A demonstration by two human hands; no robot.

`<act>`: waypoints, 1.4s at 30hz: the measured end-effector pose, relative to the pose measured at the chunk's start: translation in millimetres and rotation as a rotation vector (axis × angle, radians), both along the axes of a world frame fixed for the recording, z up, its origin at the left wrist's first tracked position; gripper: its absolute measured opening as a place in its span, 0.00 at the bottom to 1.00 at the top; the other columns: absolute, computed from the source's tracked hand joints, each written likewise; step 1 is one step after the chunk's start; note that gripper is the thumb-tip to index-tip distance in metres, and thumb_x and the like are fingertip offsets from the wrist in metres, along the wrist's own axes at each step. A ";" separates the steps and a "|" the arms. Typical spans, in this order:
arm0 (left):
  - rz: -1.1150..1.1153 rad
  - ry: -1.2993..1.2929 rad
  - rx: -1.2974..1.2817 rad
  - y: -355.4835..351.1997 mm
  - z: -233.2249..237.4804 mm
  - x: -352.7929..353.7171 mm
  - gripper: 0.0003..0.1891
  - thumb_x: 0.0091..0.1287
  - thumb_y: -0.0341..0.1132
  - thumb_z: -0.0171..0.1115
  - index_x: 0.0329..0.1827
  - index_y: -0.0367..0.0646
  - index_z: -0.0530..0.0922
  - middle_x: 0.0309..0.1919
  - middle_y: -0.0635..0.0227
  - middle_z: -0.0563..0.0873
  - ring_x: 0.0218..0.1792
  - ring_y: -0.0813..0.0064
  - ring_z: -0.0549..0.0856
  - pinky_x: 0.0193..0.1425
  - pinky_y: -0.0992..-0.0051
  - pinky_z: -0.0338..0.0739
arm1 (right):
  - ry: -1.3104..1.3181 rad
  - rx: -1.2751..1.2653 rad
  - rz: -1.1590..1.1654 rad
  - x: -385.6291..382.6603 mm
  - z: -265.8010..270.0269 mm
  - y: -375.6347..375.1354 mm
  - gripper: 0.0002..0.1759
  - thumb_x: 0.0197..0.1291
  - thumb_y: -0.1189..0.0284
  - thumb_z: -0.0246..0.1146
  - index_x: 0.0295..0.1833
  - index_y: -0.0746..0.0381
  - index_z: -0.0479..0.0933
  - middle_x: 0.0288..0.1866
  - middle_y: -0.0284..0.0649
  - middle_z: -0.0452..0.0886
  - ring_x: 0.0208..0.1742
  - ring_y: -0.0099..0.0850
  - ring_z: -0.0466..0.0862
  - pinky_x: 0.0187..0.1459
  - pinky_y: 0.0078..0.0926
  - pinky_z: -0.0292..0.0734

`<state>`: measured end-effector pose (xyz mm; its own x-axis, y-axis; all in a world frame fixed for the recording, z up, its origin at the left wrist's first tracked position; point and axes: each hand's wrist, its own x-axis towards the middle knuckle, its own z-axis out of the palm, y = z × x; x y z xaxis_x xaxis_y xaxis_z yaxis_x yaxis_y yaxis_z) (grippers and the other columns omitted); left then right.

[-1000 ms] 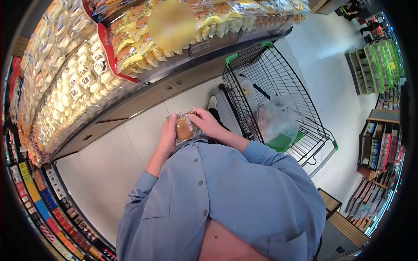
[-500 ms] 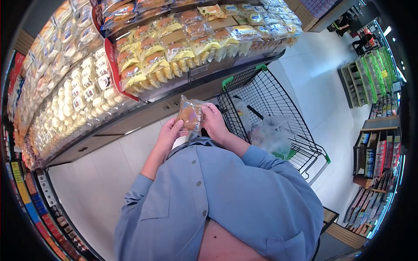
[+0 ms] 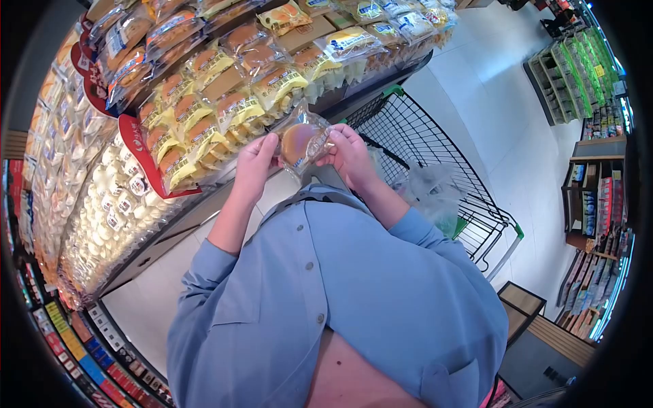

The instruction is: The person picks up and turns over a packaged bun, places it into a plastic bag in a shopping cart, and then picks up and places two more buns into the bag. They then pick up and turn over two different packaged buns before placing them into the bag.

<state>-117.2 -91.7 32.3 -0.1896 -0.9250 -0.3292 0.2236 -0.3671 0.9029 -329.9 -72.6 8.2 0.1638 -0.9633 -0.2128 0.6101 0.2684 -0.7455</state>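
A round brown bun in a clear plastic wrapper [image 3: 299, 144] is held in front of my waist between both hands. My left hand [image 3: 257, 162] pinches the left edge of the wrapper. On the other side, my right hand [image 3: 348, 155] grips the right edge, its fingers closed on the crinkled plastic. The bun's flat brown face is turned up toward me. Just beyond it lie rows of packaged buns with yellow labels [image 3: 204, 139] on the sloping display.
A black wire shopping cart [image 3: 435, 136] with green corners stands at my right, holding a clear plastic bag [image 3: 428, 197]. White-wrapped goods [image 3: 112, 197] fill the left display behind a red divider [image 3: 146, 160]. Farther right stand green-trimmed shelves [image 3: 568, 78].
Both hands have raised the wrapped bun a little, and its face now shows more fully. The view has shifted, bringing the bun display nearer.
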 end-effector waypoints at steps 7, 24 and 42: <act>-0.088 -0.112 -0.084 -45.6 6.3 -27.2 0.18 0.76 0.45 0.56 0.39 0.39 0.83 0.30 0.73 0.84 0.30 0.84 0.79 0.36 0.81 0.73 | -0.072 0.028 -0.029 -25.7 8.3 -33.8 0.19 0.76 0.67 0.48 0.66 0.63 0.68 0.50 0.41 0.82 0.42 0.27 0.86 0.42 0.28 0.85; -0.476 -1.186 -1.042 -85.6 58.3 -105.6 0.46 0.51 0.45 0.75 0.73 0.39 0.66 0.54 0.52 0.79 0.55 0.53 0.78 0.64 0.59 0.68 | -0.156 0.065 -0.206 -43.4 -13.8 -50.7 0.21 0.77 0.65 0.49 0.70 0.61 0.67 0.53 0.39 0.82 0.44 0.26 0.85 0.45 0.26 0.84; -0.415 -1.678 -1.016 -231.5 29.5 -83.3 0.43 0.62 0.56 0.64 0.77 0.48 0.61 0.63 0.56 0.75 0.66 0.53 0.73 0.72 0.53 0.59 | 0.736 0.225 -0.535 -101.9 -181.4 41.5 0.12 0.71 0.66 0.57 0.51 0.63 0.78 0.42 0.40 0.84 0.38 0.31 0.84 0.40 0.26 0.77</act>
